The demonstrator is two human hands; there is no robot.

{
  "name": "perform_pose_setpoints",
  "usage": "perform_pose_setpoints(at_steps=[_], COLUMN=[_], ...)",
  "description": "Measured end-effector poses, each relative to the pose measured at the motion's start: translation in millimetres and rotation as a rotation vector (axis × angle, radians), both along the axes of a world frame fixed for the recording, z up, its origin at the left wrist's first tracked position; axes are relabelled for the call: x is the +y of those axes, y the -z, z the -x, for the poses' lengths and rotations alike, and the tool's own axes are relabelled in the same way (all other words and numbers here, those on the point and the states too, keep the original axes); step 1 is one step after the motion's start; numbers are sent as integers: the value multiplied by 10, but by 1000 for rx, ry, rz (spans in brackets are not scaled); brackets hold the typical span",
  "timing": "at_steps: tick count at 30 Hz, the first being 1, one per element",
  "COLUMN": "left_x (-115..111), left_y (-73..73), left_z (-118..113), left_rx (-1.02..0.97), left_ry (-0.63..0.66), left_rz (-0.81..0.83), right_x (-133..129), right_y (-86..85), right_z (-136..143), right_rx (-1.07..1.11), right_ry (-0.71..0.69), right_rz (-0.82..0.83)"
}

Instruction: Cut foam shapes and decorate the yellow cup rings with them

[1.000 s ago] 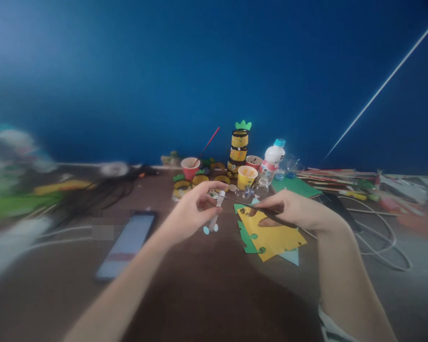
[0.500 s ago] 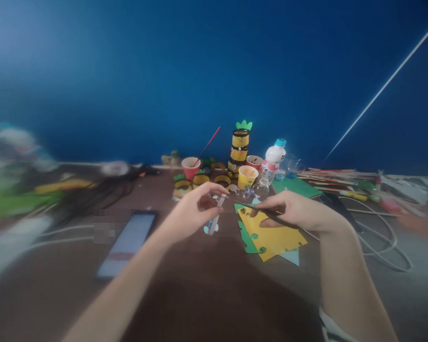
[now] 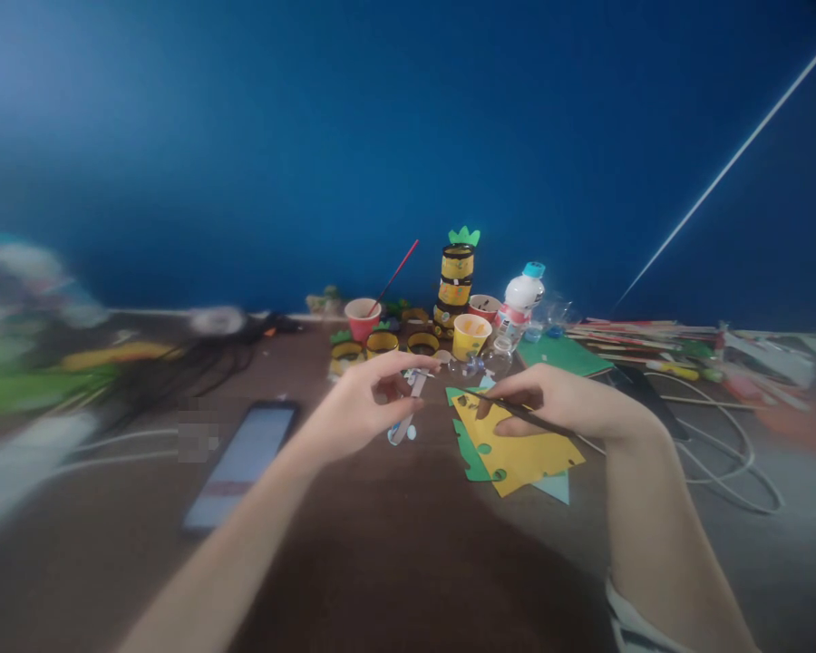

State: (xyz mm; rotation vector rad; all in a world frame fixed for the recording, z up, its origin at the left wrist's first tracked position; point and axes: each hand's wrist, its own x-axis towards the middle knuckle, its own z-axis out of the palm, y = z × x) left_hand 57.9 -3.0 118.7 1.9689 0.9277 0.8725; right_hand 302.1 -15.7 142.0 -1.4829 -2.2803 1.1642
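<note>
Between the thumb and fingers of my left hand [image 3: 371,404] is a narrow whitish strip [image 3: 409,410], tilted over the dark table. My right hand [image 3: 550,399] grips a thin dark tool [image 3: 517,414] like a pen or tweezers, its tip pointing left towards the strip, apart from it. Beneath my right hand lie a yellow sheet [image 3: 527,453] with cut-out holes and a green sheet [image 3: 471,458]. A small pale blue round piece [image 3: 412,433] rests on the table beside the strip's lower end.
A phone [image 3: 245,462] lies on the left. Behind my hands stand a yellow banded tower [image 3: 455,281], a red cup [image 3: 363,319], a yellow cup [image 3: 471,337] and a blue-capped bottle [image 3: 522,299]. Sticks [image 3: 626,333] and a pale cable [image 3: 748,444] are at the right.
The tool's tip has drawn back to the right, away from the strip in my left hand. The strip has tilted slightly more, and the pale blue round piece shows more clearly.
</note>
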Motion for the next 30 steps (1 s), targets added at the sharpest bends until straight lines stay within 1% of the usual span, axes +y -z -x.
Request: perform_pose_setpoints(at_steps=[14, 21, 30], left_x=[-18, -14, -19], left_y=[3, -2, 2], left_z=[-11, -16, -18], left_rx=[-22, -21, -37], left_ry=[15, 17, 38], left_rz=[7, 8, 28], right_x=[10, 17, -6], right_y=[19, 44, -3], right_z=[18, 20, 57], right_rx=[-18, -15, 34], right_ry=[-18, -13, -16], right_rz=[6, -18, -18])
